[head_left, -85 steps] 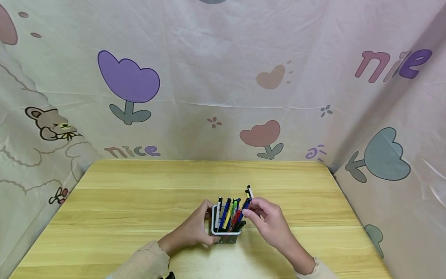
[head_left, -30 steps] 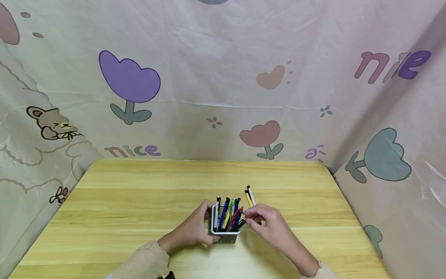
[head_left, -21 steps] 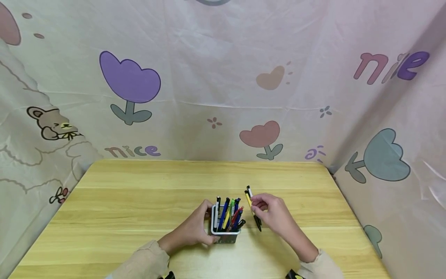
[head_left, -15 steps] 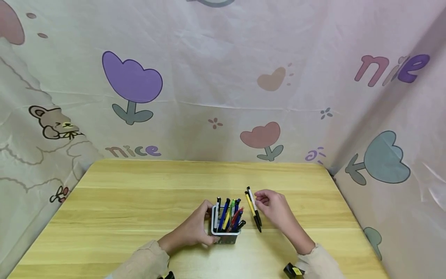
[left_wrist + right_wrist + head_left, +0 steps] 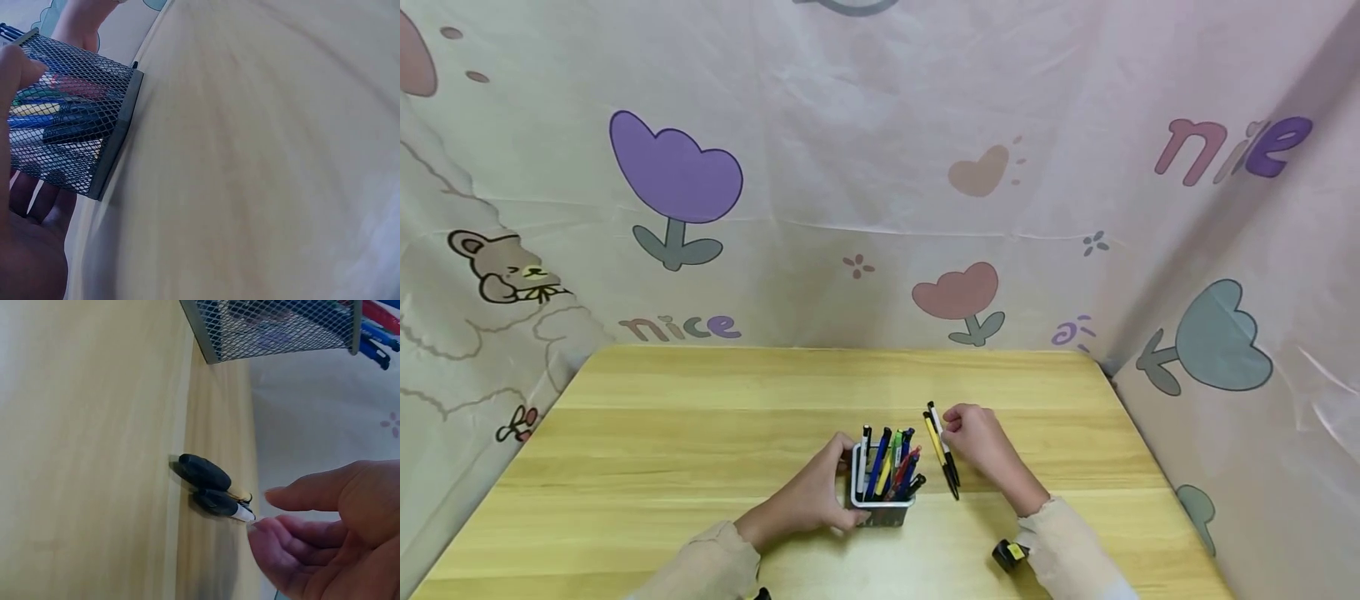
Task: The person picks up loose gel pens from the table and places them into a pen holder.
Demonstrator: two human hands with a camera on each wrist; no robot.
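My left hand grips a black mesh pen holder standing on the table, thumb on its near side and fingers behind. In the left wrist view, pens show through the mesh of the pen holder. Several pens lean in it, among them a blue pen and a green pen. Right of the holder, a yellow pen and a white pen lie side by side on the table. My right hand is beside the white pen, with a gap between thumb and fingers.
The wooden table reaches back to a patterned cloth, which also hangs at both sides. A black device with a yellow label sits at the right wrist.
Earlier my right hand held a blue pen at the holder's right side; that pen now leans in the holder. The right hand has moved right to the white pen. My left hand stays put.
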